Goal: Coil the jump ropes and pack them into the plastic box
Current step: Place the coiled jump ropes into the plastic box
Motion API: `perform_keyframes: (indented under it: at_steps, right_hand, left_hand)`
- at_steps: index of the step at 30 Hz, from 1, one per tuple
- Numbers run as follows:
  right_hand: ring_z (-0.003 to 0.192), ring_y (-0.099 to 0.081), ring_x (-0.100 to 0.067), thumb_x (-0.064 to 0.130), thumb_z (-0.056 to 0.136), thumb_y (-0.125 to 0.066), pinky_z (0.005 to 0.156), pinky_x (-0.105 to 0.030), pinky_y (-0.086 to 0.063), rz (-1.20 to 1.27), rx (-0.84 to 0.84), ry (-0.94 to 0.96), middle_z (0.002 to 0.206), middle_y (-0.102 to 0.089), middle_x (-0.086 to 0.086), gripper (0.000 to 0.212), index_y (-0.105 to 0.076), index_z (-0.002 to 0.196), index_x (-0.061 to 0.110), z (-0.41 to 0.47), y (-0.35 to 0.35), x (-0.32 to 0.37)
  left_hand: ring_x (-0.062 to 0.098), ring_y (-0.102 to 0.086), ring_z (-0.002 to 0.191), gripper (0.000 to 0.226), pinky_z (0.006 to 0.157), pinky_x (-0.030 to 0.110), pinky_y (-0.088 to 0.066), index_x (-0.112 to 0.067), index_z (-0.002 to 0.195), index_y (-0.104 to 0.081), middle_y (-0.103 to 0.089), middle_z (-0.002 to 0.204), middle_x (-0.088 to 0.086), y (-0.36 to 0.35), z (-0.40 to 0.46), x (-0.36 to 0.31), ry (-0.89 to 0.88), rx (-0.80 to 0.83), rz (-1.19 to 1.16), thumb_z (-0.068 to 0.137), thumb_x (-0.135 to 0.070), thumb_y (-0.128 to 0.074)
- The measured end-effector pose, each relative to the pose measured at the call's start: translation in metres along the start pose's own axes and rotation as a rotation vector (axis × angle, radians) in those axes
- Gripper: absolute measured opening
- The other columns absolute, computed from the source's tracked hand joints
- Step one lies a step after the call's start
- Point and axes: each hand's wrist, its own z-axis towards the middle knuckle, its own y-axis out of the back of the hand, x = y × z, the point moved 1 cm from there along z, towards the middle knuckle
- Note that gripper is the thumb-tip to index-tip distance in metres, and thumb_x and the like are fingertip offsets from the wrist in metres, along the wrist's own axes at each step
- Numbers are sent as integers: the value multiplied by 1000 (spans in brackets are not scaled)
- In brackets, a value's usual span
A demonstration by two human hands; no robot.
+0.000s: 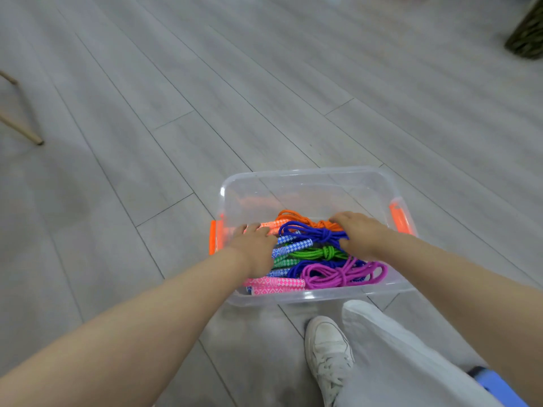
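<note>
The grey wood floor (205, 98) fills most of the view. On it sits the clear plastic box (308, 177) with orange clips on both short sides. Inside lie the coiled jump ropes (317, 254) — orange at the far end, then blue, green, more blue, and purple with pink handles nearest. Both arms reach in from the bottom edge, cut off there. The left hand (254, 248) lies on the handle ends, fingers fairly flat, pressing down. The right hand (360, 233) lies on the orange and blue coils — its fingertips are hidden, so I cannot tell if it grasps anything. Below the box are a white shoe (327, 348) and a pale trouser leg (396, 362).
</note>
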Motion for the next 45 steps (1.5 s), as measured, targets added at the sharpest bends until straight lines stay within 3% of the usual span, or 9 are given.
perform_keyframes:
  at_steps: [7, 14, 20, 26, 33, 37, 41, 45]
  right_hand:
    - [130, -42, -26, 20, 92, -52, 105, -37, -37, 33, -74, 74, 144, -47, -6, 49, -43, 141, 21, -26, 47, 61]
    - [126, -48, -26, 22, 93, -53, 105, -39, -38, -103, -85, 287, 140, -50, -6, 51, -38, 142, 23, -33, 86, 162]
    - [129, -44, -27, 25, 92, -50, 107, -40, -34, -367, -90, 444, 139, -50, -6, 52, -37, 142, 23, -15, 81, 259]
    - [128, -42, -30, 26, 93, -49, 105, -38, -32, -321, -5, 483, 140, -47, -9, 52, -35, 143, 21, 20, 19, 352]
    - [132, -36, -28, 24, 93, -49, 109, -39, -31, -201, 155, 497, 144, -40, -8, 51, -37, 142, 20, 52, -72, 425]
    - [133, -36, -29, 26, 93, -48, 108, -39, -31, -181, 208, 467, 145, -40, -8, 51, -37, 142, 20, 66, -109, 451]
    - [132, -36, -29, 24, 93, -48, 108, -39, -32, -147, 250, 450, 145, -40, -8, 50, -37, 142, 20, 74, -137, 464]
    - [131, -38, -28, 25, 93, -48, 108, -39, -34, -148, 293, 435, 144, -42, -8, 51, -36, 142, 20, 80, -155, 469]
  left_hand:
    - [26, -18, 145, 53, 117, 41, -16, -23, 145, -36, -23, 157, 5, 53, -59, 47, 37, -24, 150, 94, -34, -46]
    - [24, -23, 143, 50, 114, 39, -21, -26, 143, -38, -30, 154, 1, 64, -134, 109, 163, -190, -81, 93, -29, -45]
    - [26, -26, 141, 51, 112, 40, -23, -21, 143, -38, -30, 152, 4, -10, -190, 157, 333, -175, -247, 93, -24, -46]
    - [30, -29, 138, 54, 112, 42, -27, -16, 145, -34, -27, 153, 7, -100, -224, 203, 524, -94, -489, 93, -26, -45]
    - [33, -37, 131, 53, 107, 41, -35, -12, 139, -40, -36, 144, 11, -211, -252, 245, 852, -36, -761, 89, -26, -51]
    - [32, -26, 137, 56, 109, 45, -30, -14, 138, -36, -30, 147, 11, -262, -272, 265, 1042, 0, -738, 87, -28, -52]
    - [36, 5, 147, 79, 116, 55, -6, -14, 152, -6, 5, 161, 12, -306, -291, 273, 1281, 69, -732, 88, -27, -50]
    - [36, 11, 147, 81, 117, 54, 1, -15, 153, 5, 14, 160, 13, -337, -308, 283, 1431, 10, -682, 92, -28, -48]
